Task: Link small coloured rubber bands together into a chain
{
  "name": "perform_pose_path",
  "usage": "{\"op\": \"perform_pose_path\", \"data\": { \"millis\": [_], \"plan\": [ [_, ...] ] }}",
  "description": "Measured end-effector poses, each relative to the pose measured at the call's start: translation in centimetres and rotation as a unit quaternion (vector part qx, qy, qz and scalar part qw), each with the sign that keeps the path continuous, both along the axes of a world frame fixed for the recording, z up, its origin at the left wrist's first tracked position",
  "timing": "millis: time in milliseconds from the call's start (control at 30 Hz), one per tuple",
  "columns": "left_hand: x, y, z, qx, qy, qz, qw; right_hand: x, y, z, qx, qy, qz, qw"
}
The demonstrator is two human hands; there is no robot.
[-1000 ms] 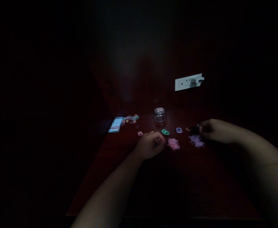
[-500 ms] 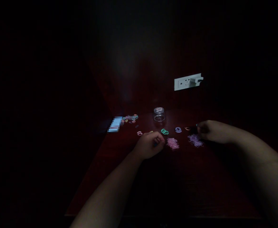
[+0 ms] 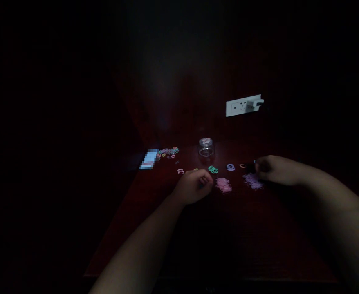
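Observation:
My left hand [image 3: 194,185] rests on the dark red table with its fingers curled closed. What lies inside them, if anything, is hidden. Just right of it is a pile of small pink elastic bands [image 3: 223,185]. A yellow band [image 3: 196,169] peeks out behind its knuckles. My right hand [image 3: 270,169] is closed at the right edge of a pile of purple elastic bands [image 3: 252,181]. A bit of something light blue [image 3: 255,161] shows by its fingers, too small to make out. Green hair ties [image 3: 213,169], purple-blue hair ties [image 3: 230,167] and an orange hair tie [image 3: 242,165] lie between the hands.
Behind the ties stands a lidded clear jar [image 3: 206,148]. Pink hair ties [image 3: 180,171] lie left of my left hand. Farther left are a mixed heap of coloured bands [image 3: 169,151] and a lit, blurred screen [image 3: 149,159]. A wall socket [image 3: 243,105] holds a plug.
Both hands keep almost the same place and pose. The whole view shifts very slightly; the bands and the jar stay put on the table.

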State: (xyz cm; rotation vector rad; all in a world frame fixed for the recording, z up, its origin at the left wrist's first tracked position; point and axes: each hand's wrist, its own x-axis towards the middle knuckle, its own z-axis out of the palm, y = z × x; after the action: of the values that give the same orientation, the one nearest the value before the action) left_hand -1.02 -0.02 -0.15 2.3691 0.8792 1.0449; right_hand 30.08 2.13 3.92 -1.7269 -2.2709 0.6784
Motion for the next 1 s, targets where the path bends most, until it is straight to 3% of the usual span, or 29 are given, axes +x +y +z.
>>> {"op": "perform_pose_path", "data": {
  "millis": [167,233,333,433,500,700,1000],
  "plan": [
    [0.0,0.2,-0.1,0.003,0.006,0.002,1.000,-0.4,-0.3,0.7,0.044,-0.026,-0.043,0.998],
    [-0.8,0.9,0.1,0.007,0.007,0.040,0.999,-0.6,-0.3,0.9,0.085,-0.023,-0.070,0.994],
    [-3.4,2.9,0.3,0.010,-0.024,0.191,0.981,-0.9,-0.2,0.7,0.147,0.007,-0.113,0.983],
    [-7.0,5.3,-0.1,0.017,-0.022,0.365,0.931,-1.5,0.0,0.0,0.191,0.048,-0.143,0.970],
    [-9.0,6.7,-0.8,0.000,0.016,0.412,0.911,-2.0,0.1,-0.5,0.215,0.065,-0.151,0.963],
    [-9.6,8.8,-2.9,-0.045,0.093,0.381,0.919,-3.0,0.2,-1.4,0.236,0.088,-0.125,0.960],
    [-8.9,8.7,-3.0,-0.064,0.164,0.352,0.919,-3.2,0.3,-1.8,0.252,0.110,-0.105,0.956]
  ]
}}
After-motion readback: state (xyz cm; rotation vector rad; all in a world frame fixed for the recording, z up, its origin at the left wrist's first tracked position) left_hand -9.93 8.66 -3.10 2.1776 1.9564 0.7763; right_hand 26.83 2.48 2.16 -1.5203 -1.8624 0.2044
